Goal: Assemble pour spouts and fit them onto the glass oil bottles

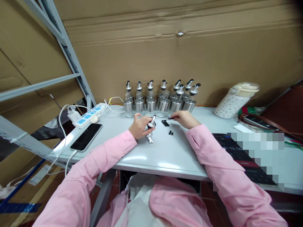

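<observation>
A brown cardboard panel stood upright behind the work area and formed the background. In front of it was the light grey table, which carried all the parts described below. Glass-and-steel oil bottles stood upright in a close group toward the rear edge, their long axes vertical; several were fitted with pour spouts. A dotted insulated bottle was positioned to the right, and a white power strip and a smartphone lay to the left. The left hand, partly closed, gripped a silver pour spout between its fingers just above the table, in front of the oil bottles. The long axis of this spout was tilted: its narrow tip pointed up and slightly to the right, and its dark base was lower and to the left. The right hand was closed to a fingertip pinch on a thin black strip, whose free end pointed left, toward the left hand. A loose silver fitting lay just below the left hand, its forked end toward the person. Between the hands, small black levers lay side by side, their long axes running from upper left to lower right. Nearer the person were tiny black caps.
</observation>
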Action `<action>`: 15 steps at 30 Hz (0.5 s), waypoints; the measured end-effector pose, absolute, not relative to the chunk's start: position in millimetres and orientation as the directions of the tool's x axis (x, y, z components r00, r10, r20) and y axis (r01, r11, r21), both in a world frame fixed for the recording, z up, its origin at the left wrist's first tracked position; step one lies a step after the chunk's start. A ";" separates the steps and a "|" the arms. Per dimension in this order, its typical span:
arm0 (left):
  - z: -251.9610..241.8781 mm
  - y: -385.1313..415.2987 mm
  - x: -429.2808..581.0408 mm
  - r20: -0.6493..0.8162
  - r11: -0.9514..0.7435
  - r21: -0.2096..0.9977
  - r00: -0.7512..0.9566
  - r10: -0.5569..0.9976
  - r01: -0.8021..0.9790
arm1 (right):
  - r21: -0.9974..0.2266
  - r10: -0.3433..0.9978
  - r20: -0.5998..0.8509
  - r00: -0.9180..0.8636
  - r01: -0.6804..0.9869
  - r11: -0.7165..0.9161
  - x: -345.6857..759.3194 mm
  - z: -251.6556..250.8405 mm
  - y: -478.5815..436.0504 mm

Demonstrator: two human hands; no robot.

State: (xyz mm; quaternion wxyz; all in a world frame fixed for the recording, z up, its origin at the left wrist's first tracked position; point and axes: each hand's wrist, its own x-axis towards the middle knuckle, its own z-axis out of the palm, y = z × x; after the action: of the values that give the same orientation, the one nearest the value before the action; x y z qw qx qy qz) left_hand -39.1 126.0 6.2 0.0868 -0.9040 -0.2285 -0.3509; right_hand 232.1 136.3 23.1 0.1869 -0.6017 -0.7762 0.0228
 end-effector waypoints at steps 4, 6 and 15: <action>7.2 124.7 -39.1 0.670 -0.882 0.012 0.651 0.357 0.471 | -0.191 0.923 0.274 -0.269 0.926 0.327 232.6 14.5 142.0; 7.2 124.2 -39.0 0.674 -0.887 0.010 0.653 0.347 0.461 | -0.140 0.920 0.272 -0.282 0.934 0.328 232.2 8.9 144.3; 6.1 124.4 -37.7 0.652 -0.882 0.016 0.664 0.365 0.470 | -0.204 0.892 0.389 -0.233 0.922 0.329 228.7 8.1 143.2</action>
State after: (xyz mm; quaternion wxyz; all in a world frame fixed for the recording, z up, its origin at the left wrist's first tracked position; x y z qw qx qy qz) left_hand -37.7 124.4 6.1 0.0772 -0.9089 -0.2298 -0.3392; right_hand 228.7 143.2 8.1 0.2227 -0.5780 -0.7843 -0.0340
